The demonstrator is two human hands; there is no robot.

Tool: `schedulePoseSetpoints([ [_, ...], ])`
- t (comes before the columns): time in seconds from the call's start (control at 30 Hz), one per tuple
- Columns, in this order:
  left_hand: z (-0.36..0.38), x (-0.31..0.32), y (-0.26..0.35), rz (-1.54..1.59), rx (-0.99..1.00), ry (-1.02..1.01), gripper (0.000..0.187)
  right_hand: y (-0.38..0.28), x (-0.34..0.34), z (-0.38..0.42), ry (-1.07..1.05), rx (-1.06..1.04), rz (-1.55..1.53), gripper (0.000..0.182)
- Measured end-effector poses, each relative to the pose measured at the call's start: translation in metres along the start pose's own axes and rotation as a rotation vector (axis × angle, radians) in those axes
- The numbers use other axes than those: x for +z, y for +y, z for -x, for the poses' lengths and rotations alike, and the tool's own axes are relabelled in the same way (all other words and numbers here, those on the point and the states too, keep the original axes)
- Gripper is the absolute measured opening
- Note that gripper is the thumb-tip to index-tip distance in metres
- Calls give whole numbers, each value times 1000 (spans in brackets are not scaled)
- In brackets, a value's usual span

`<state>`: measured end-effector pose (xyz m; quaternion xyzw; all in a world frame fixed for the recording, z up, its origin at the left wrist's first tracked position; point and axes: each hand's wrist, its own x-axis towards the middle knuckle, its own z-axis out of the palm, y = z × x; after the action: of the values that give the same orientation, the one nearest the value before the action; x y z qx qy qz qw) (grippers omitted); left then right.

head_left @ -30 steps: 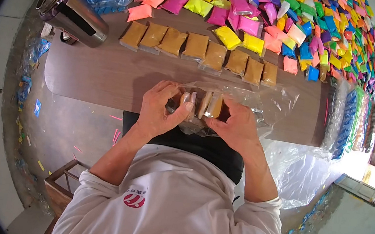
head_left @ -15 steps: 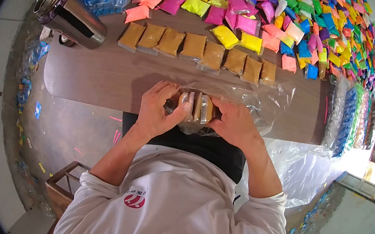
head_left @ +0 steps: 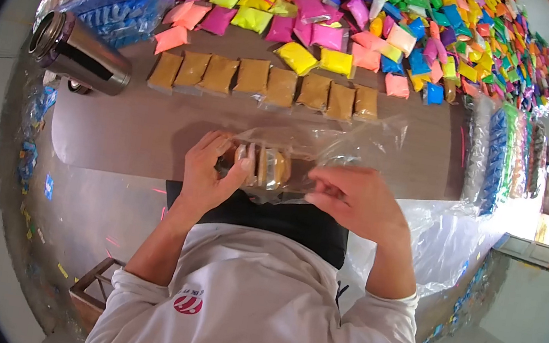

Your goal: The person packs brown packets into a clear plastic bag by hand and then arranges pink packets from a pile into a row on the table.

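Observation:
At the table's near edge, my left hand is closed around the left side of a short row of brown packets standing on edge. Its thumb presses against the packets from the front. A clear plastic bag surrounds the packets and spreads to the right over the tabletop. My right hand is apart from the packets, on their right, with its fingers curled in at the edge of the bag film. The fingertips are partly hidden. Beyond both hands, several flat brown packets lie in a row.
A steel thermos stands at the table's left, with blue packets in clear plastic behind it. Many colourful packets are heaped along the far side. Strips of bagged packets hang by the right edge. A wooden stool is at lower left.
My right hand has come off the brown packets and moved right, its fingers now curled. My left hand still grips them. The whole view has shifted slightly.

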<state>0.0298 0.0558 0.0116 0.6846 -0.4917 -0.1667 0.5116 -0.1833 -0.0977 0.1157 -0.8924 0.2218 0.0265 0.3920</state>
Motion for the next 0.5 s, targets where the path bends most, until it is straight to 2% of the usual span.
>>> schedulePoseSetpoints([
  [0.1,0,1,-3,-6,9,-3,25,7,-32,29,360,-77,-159,21],
  [0.17,0,0,-2,-24,22,-18,25,21,-47,29,760,93,-250,20],
  [0.23,-1,0,-3,-29,38,-14,24,52,-72,6,845,55,-47,23],
  [0.3,0,2,-3,-18,53,9,24,78,-87,-19,705,153,-19,25],
  [0.4,0,2,-2,-2,21,22,25,124,-90,-53,371,159,-28,35],
  [0.5,0,0,1,6,-27,8,25,134,-89,-72,112,204,153,60],
])
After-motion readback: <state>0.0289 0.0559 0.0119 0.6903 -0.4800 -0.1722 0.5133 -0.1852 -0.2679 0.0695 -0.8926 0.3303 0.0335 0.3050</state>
